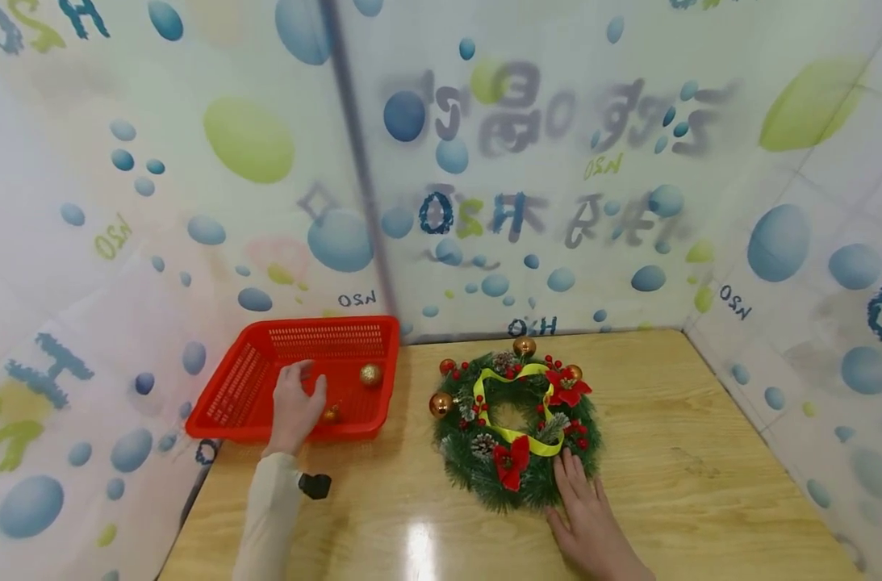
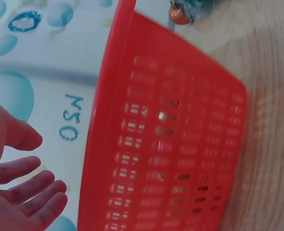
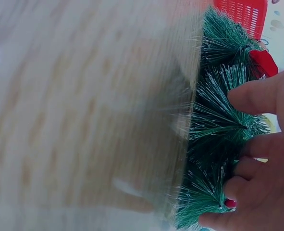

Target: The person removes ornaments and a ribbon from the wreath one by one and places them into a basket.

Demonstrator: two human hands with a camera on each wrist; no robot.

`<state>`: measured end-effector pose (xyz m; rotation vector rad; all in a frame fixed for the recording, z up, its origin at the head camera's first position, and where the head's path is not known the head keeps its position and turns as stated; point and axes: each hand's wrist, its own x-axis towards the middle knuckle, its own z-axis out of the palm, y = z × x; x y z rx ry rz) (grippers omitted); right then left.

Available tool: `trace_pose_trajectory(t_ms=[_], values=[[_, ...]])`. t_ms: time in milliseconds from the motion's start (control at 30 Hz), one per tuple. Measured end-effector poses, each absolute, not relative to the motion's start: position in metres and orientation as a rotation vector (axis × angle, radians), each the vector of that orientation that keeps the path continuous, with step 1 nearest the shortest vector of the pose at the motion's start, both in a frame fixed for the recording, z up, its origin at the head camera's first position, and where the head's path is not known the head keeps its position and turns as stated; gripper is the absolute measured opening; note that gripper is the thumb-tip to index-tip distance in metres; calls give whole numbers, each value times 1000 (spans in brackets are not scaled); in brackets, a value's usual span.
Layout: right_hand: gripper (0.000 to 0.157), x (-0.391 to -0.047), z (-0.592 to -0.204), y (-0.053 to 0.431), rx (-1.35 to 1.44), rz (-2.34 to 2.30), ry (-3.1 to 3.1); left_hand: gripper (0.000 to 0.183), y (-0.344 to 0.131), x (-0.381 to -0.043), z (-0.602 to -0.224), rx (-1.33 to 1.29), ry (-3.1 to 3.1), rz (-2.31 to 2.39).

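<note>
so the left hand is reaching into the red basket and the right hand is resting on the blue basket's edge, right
Not quite. The right hand rests on the lower edge of the green wreath, fingers on its needles, not on a blue basket; the head view shows this, and the right wrist view confirms it. The left hand is indeed reaching into the red basket.

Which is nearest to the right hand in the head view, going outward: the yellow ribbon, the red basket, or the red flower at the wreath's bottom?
From the right hand:
1. Red flower, just left of the fingertips.
2. Yellow ribbon, round the wreath's centre.
3. Red basket, far left.
</note>
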<state>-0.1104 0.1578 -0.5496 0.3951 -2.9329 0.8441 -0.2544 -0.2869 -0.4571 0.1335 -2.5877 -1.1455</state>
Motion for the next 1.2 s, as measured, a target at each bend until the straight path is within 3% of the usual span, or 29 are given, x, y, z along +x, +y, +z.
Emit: trace_pose_trajectory(t_ms=[400,1200], values=[[71,-114,-546,158,389,801,-2912,39,-251,-251,-459,-29,-2567,-1208],[72,-112,-551,158,407,801,-2903,30,-182,-212,-463,-343,-2391,-1198]])
